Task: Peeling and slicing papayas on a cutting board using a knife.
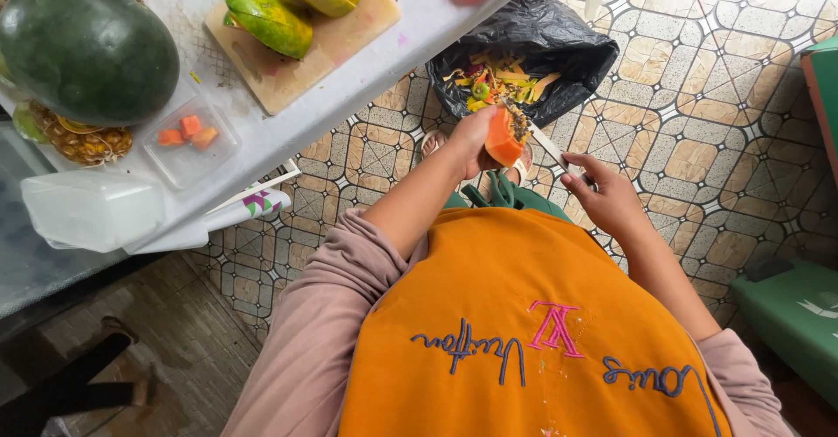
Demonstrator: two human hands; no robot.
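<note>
- Now the left hand (471,140) grips a papaya piece (504,137), standing nearly up and down, orange side toward the knife (546,144).
- The right hand (607,194) is closed around the knife handle; the blade points at the seeds.
- Just below, a black bag (576,53) holds peels.
- On the table (419,9), a clear tub (188,144) holds orange chunks.

One view only, from the head, looking steeply down the person's own front, so the orange apron (524,332) fills the bottom. The left hand (471,140) and right hand (607,197) sit close, mid-frame. The desk (367,61) runs left of them; tiled floor (698,123) spreads beyond and right.
</note>
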